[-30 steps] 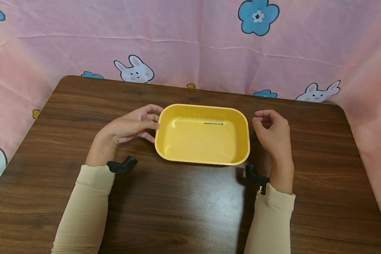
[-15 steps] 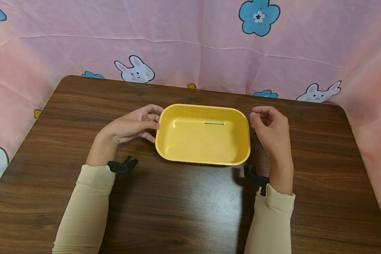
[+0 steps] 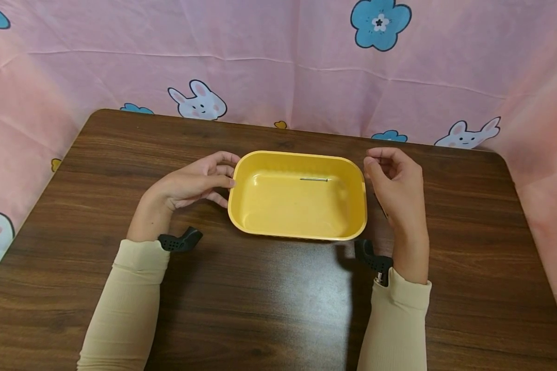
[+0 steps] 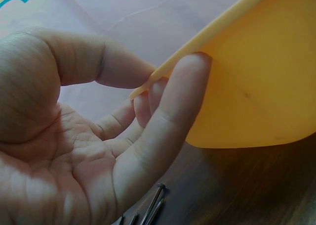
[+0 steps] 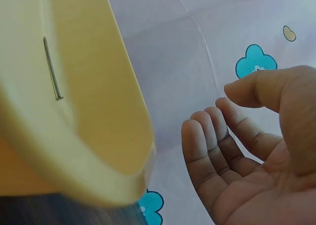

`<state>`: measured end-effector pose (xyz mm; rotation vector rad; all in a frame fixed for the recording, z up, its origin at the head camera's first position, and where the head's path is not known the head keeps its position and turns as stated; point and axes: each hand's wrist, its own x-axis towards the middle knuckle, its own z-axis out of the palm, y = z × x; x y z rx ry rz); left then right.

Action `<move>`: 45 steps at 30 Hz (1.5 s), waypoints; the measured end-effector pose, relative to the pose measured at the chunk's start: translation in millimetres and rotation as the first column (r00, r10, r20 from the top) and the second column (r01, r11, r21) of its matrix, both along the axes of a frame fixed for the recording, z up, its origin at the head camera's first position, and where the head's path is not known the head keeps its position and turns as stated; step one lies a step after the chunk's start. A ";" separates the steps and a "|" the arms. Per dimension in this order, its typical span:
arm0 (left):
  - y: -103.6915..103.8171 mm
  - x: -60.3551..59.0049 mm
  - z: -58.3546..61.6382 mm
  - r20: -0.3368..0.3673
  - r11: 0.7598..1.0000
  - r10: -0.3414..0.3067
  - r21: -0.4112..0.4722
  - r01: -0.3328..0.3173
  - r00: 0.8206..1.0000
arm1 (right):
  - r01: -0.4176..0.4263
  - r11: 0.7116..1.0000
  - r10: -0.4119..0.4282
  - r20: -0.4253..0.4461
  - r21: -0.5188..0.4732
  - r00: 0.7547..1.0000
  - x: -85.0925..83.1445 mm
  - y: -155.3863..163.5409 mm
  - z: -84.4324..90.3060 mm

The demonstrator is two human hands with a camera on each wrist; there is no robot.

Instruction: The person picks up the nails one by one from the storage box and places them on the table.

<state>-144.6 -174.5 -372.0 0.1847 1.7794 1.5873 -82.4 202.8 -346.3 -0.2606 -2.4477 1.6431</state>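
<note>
Left hand (image 3: 192, 183) of mine holds the left end of the yellow tub (image 3: 298, 196): thumb on top of the rim, fingers (image 4: 168, 116) curled against the outer wall beneath it, as the left wrist view shows plainly. Right hand (image 3: 396, 180) hovers just beside the tub's right end, palm turned toward it, fingers loosely bent and holding nothing; in the right wrist view there is a clear gap between my fingertips (image 5: 197, 136) and the rim.

The tub sits flat on the dark wooden table (image 3: 269, 304), about in the middle, a little toward the far side. One thin nail (image 3: 314, 179) lies inside it on the floor of the tub, near the far wall, pointing left to right. Under my left palm, on the table, I can make out a few more nails (image 4: 150, 212) lying together, close to the tub's wall.

Behind the table hangs a pink cloth (image 3: 278, 67) printed with rabbits and blue flowers.
</note>
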 end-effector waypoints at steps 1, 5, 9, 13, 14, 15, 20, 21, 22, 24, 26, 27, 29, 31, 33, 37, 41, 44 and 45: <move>-0.2 0.0 0.3 0.000 1.000 0.000 -0.001 0.000 1.000 | -0.003 1.000 0.003 -0.006 -0.003 1.000 -0.1 -1.0 0.1; -0.9 0.3 1.6 -0.004 1.000 -0.006 0.002 0.006 1.000 | -0.024 1.000 0.024 -0.029 0.001 0.999 -0.3 -5.5 0.8; -0.9 1.0 2.7 -0.009 1.000 -0.019 0.010 0.019 1.000 | -0.072 0.997 0.074 -0.059 0.027 0.996 -1.3 -10.1 3.4; -0.7 1.2 2.1 -0.003 1.000 -0.019 0.012 0.019 1.000 | -0.152 0.985 0.159 -0.081 0.080 0.984 -4.3 -13.6 4.6; -0.8 1.3 1.8 -0.002 1.000 -0.017 0.010 0.017 1.000 | -0.174 0.980 0.182 -0.081 0.100 0.980 -5.3 -14.4 4.3; -1.0 1.5 1.5 0.001 1.000 -0.016 0.008 0.016 1.000 | -0.196 0.973 0.206 -0.078 0.120 0.975 -6.3 -15.5 3.8; -1.4 2.5 0.6 0.006 1.000 -0.017 0.013 0.017 1.000 | -0.285 0.935 0.299 -0.039 0.210 0.953 -9.5 -20.7 4.7; -1.4 2.6 0.5 0.006 1.000 -0.019 0.015 0.019 1.000 | -0.299 0.928 0.313 -0.029 0.221 0.949 -9.5 -21.3 5.4; -1.4 2.6 0.4 0.002 1.000 -0.021 0.018 0.021 1.000 | -0.313 0.922 0.326 -0.017 0.229 0.945 -9.6 -21.9 5.8; -1.4 2.4 0.3 -0.003 1.000 -0.021 0.017 0.021 1.000 | -0.340 0.907 0.349 0.010 0.249 0.937 -9.3 -22.1 6.7; -1.4 2.4 0.4 -0.008 1.000 -0.018 0.013 0.018 1.000 | -0.365 0.890 0.370 0.033 0.275 0.928 -9.6 -22.1 7.3; -1.4 2.3 0.4 -0.008 1.000 -0.015 0.009 0.015 1.000 | -0.374 0.881 0.379 0.043 0.291 0.924 -9.9 -21.9 7.3; -1.4 2.4 0.3 -0.006 1.000 -0.009 0.002 0.009 1.000 | -0.394 0.863 0.397 0.059 0.317 0.916 -11.1 -21.7 6.8; -1.2 2.6 -0.3 -0.004 1.000 -0.007 -0.005 0.007 1.000 | -0.414 0.842 0.415 0.073 0.347 0.907 -12.9 -22.3 5.5; -1.2 2.8 -0.8 -0.002 1.000 -0.005 -0.009 0.005 1.000 | -0.435 0.819 0.434 0.092 0.374 0.896 -15.0 -23.7 3.3; -1.8 2.8 0.2 -0.012 1.000 -0.006 -0.008 0.006 1.000 | -0.471 0.774 0.459 0.136 0.423 0.878 -19.7 -29.7 -1.7; -1.9 3.5 2.1 -0.010 1.000 -0.006 -0.001 0.006 1.000 | -0.484 0.738 0.470 0.157 0.469 0.869 -23.5 -38.5 -8.7; -1.3 4.0 2.7 -0.005 1.000 -0.007 0.006 0.007 1.000 | -0.475 0.709 0.476 0.144 0.522 0.868 -25.1 -44.1 -14.8; -1.1 3.9 2.7 -0.004 1.000 -0.007 0.009 0.007 1.000 | -0.470 0.698 0.476 0.140 0.540 0.868 -25.5 -45.6 -16.3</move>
